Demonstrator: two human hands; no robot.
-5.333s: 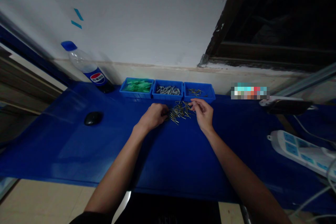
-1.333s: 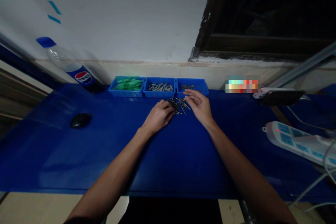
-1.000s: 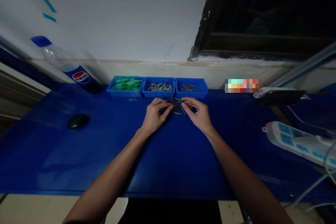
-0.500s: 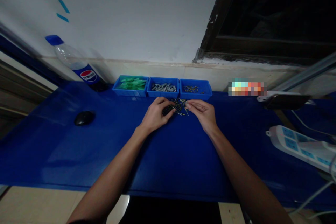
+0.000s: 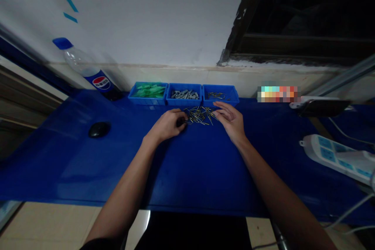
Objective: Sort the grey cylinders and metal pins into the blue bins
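Observation:
A loose pile of screws (image 5: 197,115) lies on the blue table, brassy and dark in colour. At its left edge is my left hand (image 5: 169,125), the fingers curled towards the thumb; whatever sits inside them is hidden. My right hand (image 5: 233,123) hovers at the pile's right side with fingers stretched and apart, holding nothing that I can see. Just behind the pile stands a blue bin with a few screws (image 5: 216,95). Beside it are a bin of grey wall plugs or metal sleeves (image 5: 184,94) and a bin of green plastic pieces (image 5: 150,90).
A black mouse (image 5: 99,129) lies left on the blue table (image 5: 199,175). Behind it a cola bottle (image 5: 101,82) leans by the wall. To the right are a phone (image 5: 324,108) and a white power strip (image 5: 336,158) with cables.
My left hand has drawn left, off the pile, uncovering more screws. My right hand has opened from a pinch and shifted slightly right. The view has tilted slightly.

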